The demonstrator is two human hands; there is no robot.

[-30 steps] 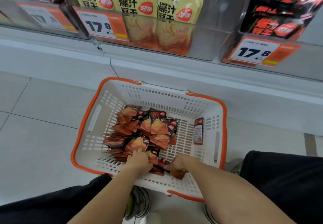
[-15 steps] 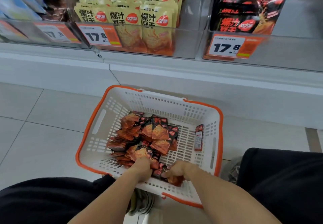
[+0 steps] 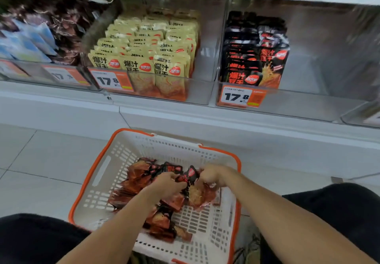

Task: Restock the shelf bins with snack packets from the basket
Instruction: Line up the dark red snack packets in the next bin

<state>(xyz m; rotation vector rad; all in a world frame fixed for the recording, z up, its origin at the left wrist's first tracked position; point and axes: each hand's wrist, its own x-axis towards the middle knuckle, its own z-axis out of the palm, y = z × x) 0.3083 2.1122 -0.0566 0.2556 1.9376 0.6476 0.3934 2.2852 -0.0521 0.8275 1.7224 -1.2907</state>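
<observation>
yellow packets point(image 3: 144, 58) binned (left), black packets point(image 3: 255, 51) beside

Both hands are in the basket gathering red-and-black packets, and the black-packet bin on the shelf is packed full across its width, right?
Not quite. In the head view the black-packet bin is stocked only at its left side; its right part holds none. Both the left hand and right hand are in the basket on red-and-black packets.

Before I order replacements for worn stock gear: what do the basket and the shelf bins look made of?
Basket: apparently rigid white moulded plastic, matt, slotted walls, orange rim. Shelf bins: seemingly clear glossy acrylic or similar plastic; packets show through the fronts and reflections streak the walls.
</observation>
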